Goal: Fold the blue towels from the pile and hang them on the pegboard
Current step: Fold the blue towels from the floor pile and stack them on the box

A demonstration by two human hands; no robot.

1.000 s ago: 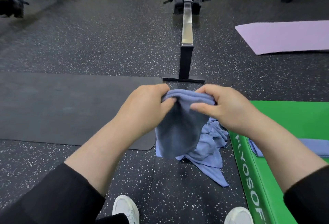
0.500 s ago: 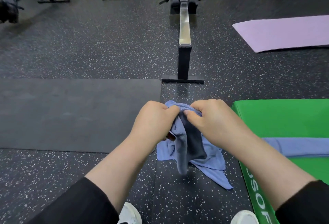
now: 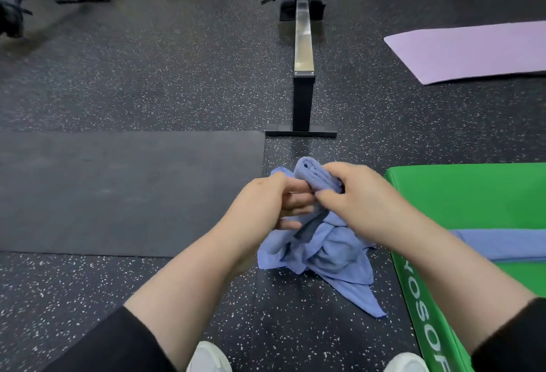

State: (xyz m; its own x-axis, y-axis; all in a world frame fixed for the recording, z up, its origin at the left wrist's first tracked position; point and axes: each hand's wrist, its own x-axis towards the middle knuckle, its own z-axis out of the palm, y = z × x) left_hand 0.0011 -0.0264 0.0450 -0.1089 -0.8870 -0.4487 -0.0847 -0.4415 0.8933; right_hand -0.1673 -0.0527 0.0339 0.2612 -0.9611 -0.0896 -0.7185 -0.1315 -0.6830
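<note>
Towel (image 3: 317, 178) bunched between our left hand (image 3: 266, 203) and right hand (image 3: 354, 197), fingers (image 3: 298, 204) pinching its folded edge. Soft, light, floppy, we reckon; best held at corners, above the pile (image 3: 319, 253) on the floor.

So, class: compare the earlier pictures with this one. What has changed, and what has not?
Both hands, left hand and right hand, have bunched the hanging blue towel into a compact roll. The towel pile, green plyo box and folded towel stayed put.
</note>
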